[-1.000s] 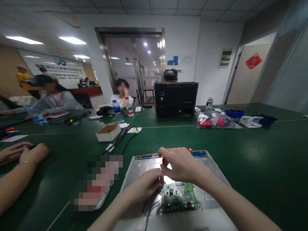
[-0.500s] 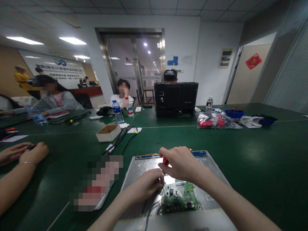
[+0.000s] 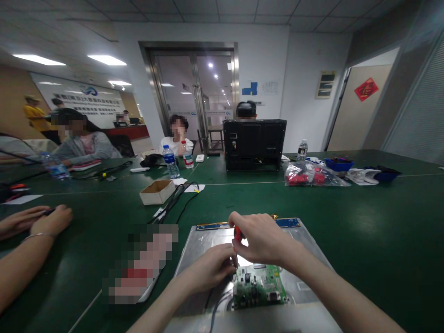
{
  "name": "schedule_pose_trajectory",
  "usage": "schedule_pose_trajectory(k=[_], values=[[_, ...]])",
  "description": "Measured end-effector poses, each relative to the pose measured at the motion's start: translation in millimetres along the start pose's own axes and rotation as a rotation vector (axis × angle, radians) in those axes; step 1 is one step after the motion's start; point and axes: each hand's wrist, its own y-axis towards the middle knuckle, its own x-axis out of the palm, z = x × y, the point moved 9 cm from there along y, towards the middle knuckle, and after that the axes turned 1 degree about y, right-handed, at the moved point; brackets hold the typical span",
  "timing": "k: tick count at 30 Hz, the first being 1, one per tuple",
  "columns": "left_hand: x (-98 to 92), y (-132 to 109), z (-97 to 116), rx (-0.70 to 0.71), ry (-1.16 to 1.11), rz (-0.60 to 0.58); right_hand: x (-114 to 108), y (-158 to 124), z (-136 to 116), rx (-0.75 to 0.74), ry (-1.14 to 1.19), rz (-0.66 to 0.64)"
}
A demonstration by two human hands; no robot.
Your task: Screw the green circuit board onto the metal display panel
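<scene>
My right hand (image 3: pixel 263 238) is closed round the red handle of a screwdriver (image 3: pixel 237 233), which stands roughly upright. Its tip points down at the upper left corner of a green circuit board (image 3: pixel 258 284). My left hand (image 3: pixel 217 263) is pinched together at that corner, close beside the screwdriver's lower end; what its fingers hold, if anything, is hidden. The circuit board lies on the metal back of a flat display panel (image 3: pixel 194 249). A narrow blue board (image 3: pixel 289 223) runs along the panel's far edge, partly behind my right hand.
On the green table, a blurred-out flat object (image 3: pixel 144 268) lies left of the panel. Beyond are an open cardboard box (image 3: pixel 157 193), black cables (image 3: pixel 173 199), bottles (image 3: pixel 169 162) and a black monitor housing (image 3: pixel 255 145). Another person's hands (image 3: pixel 48 222) rest at left.
My right fingers have shifted slightly round the red handle, with the thumb a little lower. My left hand stays at the board's corner. The whole view has moved very slightly.
</scene>
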Motion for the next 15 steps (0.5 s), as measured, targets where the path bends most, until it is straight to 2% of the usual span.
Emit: schedule_pose_trajectory(k=[15], values=[[-0.7, 1.2, 0.4, -0.016, 0.006, -0.005, 2.4, 2.3, 3.6, 0.017, -0.042, 0.030]])
